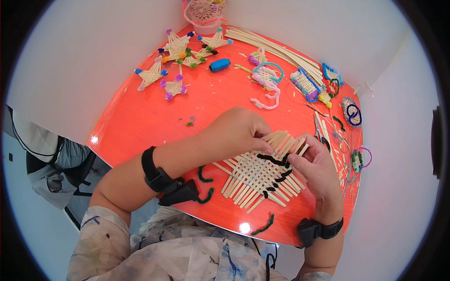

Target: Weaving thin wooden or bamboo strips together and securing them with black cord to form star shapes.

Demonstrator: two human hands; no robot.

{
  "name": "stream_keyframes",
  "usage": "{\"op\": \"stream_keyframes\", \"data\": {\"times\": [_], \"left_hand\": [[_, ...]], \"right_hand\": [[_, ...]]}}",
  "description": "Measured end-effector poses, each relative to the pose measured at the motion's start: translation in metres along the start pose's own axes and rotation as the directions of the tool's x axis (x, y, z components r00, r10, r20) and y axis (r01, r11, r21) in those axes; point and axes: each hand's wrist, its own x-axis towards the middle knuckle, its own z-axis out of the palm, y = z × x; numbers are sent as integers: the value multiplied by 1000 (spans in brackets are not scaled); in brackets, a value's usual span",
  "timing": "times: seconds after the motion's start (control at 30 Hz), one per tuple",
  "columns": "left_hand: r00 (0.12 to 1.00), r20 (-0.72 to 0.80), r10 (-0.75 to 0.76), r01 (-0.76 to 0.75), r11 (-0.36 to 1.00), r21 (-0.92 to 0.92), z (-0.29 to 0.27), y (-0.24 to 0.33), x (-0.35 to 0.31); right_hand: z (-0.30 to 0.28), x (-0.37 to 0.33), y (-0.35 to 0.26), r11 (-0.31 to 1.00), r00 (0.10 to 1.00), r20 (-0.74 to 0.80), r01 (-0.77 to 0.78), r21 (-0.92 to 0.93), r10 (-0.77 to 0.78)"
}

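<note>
A mat woven from pale flat strips (251, 175) lies tilted over the red table, its loose strip ends fanning out on all sides. Black fuzzy pipe cleaner (283, 176) winds in and out along its right side, and another length bends across its upper part. My left hand (246, 129) reaches over from the left, thumb and fingers pinching the mat's upper edge. On the opposite side my right hand (318, 164) grips the strip ends at the upper right corner, thumb by the black pipe cleaner. The fingertips partly cover the strips there.
Star-shaped woven pieces (176, 47) lie at the far left, near a blue spool (219, 65) and a pink basket (206, 23). Long loose strips (276, 49) line the back edge. Scissors (321, 131) rest beyond my right hand. Green pipe cleaner pieces (263, 225) lie near the front edge.
</note>
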Motion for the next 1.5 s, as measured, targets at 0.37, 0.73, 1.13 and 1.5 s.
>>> {"op": "stream_keyframes", "data": {"times": [0.37,0.73,1.13,1.5], "left_hand": [[992,65,-107,95,983,156,-4,22,4],[993,22,118,-120,985,127,-2,21,7],[993,-18,114,-113,992,64,-3,5,5],[983,-62,172,-169,984,54,-2,3,4]], "right_hand": [[-3,1,9,1000,1000,14,6,1,-6],[-4,1,4,992,999,17,-34,118,32],[-3,5,6,1000,992,124,-2,-9,3],[-8,7,8,995,992,118,-34,-96,45]]}}
